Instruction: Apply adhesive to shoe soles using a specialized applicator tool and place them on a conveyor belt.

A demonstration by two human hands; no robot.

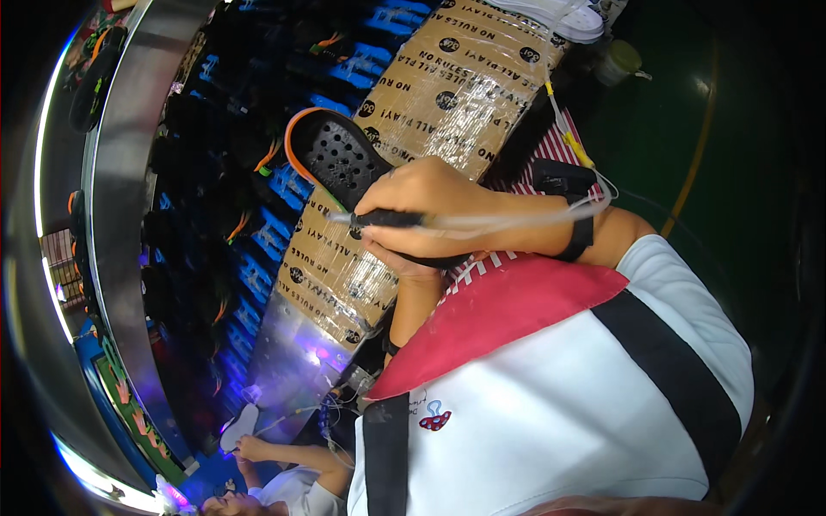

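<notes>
A black shoe sole (338, 155) with rows of round holes and an orange and green edge is held over a cardboard-covered bench. My left hand (404, 265) grips it low at its near side, mostly hidden below my right hand and the sole. My right hand (434, 199) is closed round a black pen-shaped applicator (391, 218). The applicator's pale tip points left, close to the sole's colored edge; whether it touches cannot be made out. A clear tube (516, 222) trails from the applicator along my right forearm.
Cardboard (447, 95) wrapped in clear film covers the bench. To the left, dark shoe parts sit among blue holders (267, 228), beside a curved metal rail (107, 198). A co-worker's hand (249, 447) holds a pale sole at the lower left. White shoes (572, 21) stand at the top.
</notes>
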